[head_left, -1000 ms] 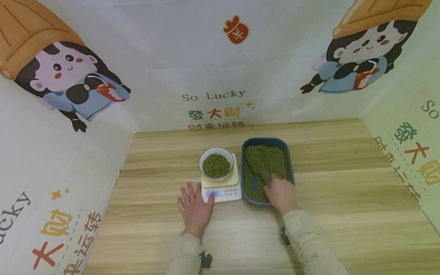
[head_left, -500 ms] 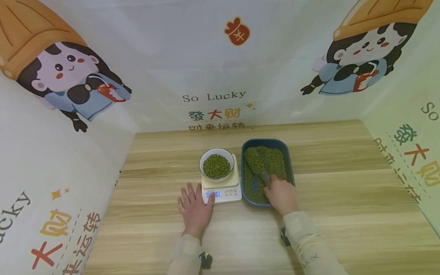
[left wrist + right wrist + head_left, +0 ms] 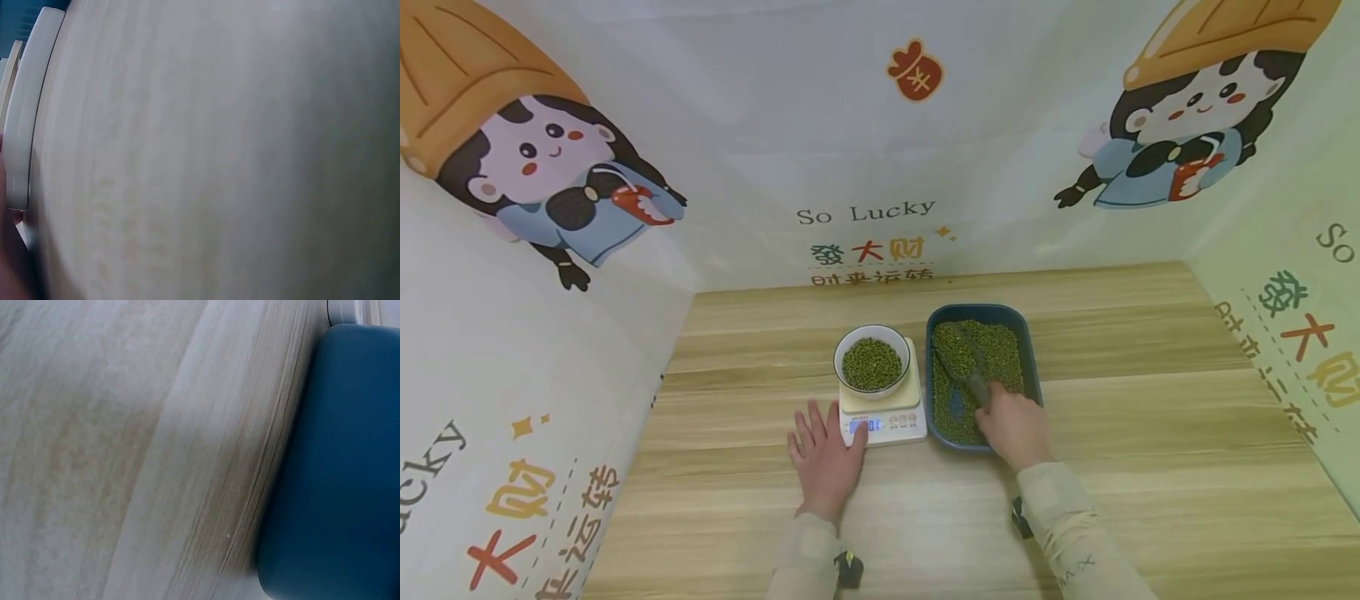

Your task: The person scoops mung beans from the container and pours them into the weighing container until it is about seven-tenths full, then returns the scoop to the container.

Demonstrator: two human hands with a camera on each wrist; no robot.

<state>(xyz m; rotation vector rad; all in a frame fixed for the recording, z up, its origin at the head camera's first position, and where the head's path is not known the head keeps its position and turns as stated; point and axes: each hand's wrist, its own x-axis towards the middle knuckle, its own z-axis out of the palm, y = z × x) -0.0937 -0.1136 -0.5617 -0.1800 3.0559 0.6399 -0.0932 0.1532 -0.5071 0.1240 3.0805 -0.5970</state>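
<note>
- The grip of the right hand (image 3: 1017, 425) is clamped round the scoop (image 3: 977, 382); that of the left hand (image 3: 829, 467) lies spread, its thumb over part of the display (image 3: 874, 425).
- A lifted scoop could shed beans (image 3: 1000, 343) on the counter (image 3: 1120, 375) if it tilts, since its blade looks well loaded.
- Thumb pressure on the scale (image 3: 897, 432) could falsify the reading, which is partly hidden anyway.
- Knocking the bowl (image 3: 871, 332) might tip it, as it sits toward the platform's far side.
- Dragging the scoop against the tray (image 3: 981, 313) could shift it into the scale just beside it.
- The scoop is dark grey and lies in the blue tray, its blade pointing away from the person; the beans are small, round and green, with a bare blue patch below the blade.
</note>
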